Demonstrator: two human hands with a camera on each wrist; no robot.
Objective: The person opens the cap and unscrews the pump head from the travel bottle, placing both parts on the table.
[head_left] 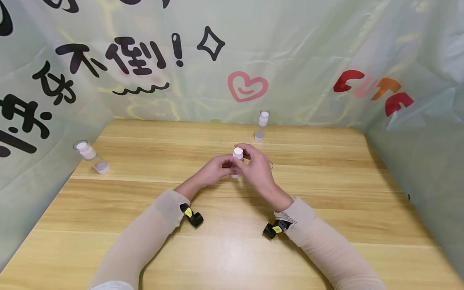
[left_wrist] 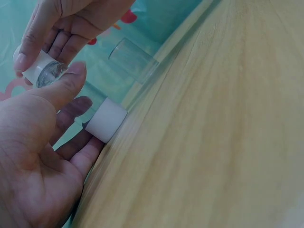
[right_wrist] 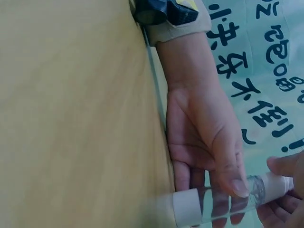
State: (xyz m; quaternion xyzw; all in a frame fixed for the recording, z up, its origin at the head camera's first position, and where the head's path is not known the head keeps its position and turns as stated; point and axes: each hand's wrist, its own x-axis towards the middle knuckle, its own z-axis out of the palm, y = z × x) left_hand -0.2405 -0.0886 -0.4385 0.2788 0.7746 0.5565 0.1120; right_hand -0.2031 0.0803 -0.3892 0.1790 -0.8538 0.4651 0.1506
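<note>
Near the table's middle stands a small clear bottle with a white top and a white base. My left hand holds its clear body low down, thumb on one side and fingers on the other. The right hand pinches the white pump top between thumb and fingers. In the right wrist view, the base meets the tabletop and only part of the right hand shows. A clear cap stands on the table beside the bottle, mostly hidden behind the right hand in the head view.
Two similar bottles with clear caps on stand on the wooden table: one bottle at the left edge, another bottle at the back. A printed cloth hangs behind and along both sides.
</note>
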